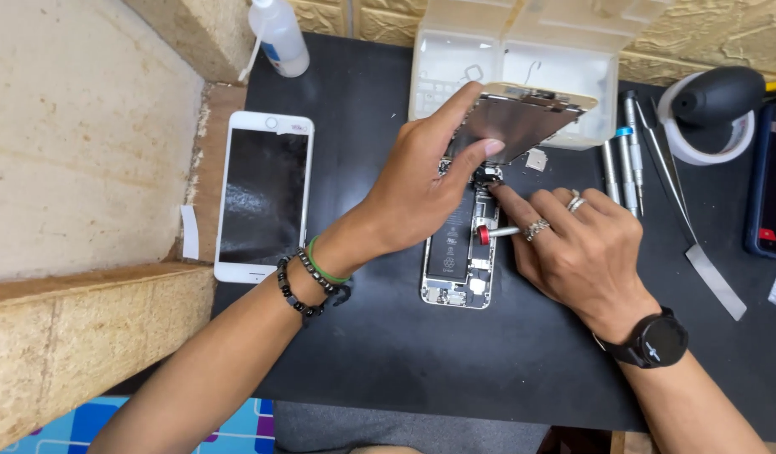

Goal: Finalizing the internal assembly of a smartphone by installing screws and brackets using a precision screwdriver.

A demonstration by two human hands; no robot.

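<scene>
Left hand grips lifted screen panel, tilted at 12 o'clock over opened phone, mat centre. Right hand pinches red-collared screwdriver. Risk: over-tilt likely tears connecting flex; tip slip gouges battery.

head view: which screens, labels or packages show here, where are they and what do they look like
White phone: left on black mat, dark screen up.
Lifted screen panel: left hand tilts it over the opened phone.
Battery label: black, inside opened phone.
Squeeze bottle: top left, blue label.
Dark phone: right edge.
</scene>
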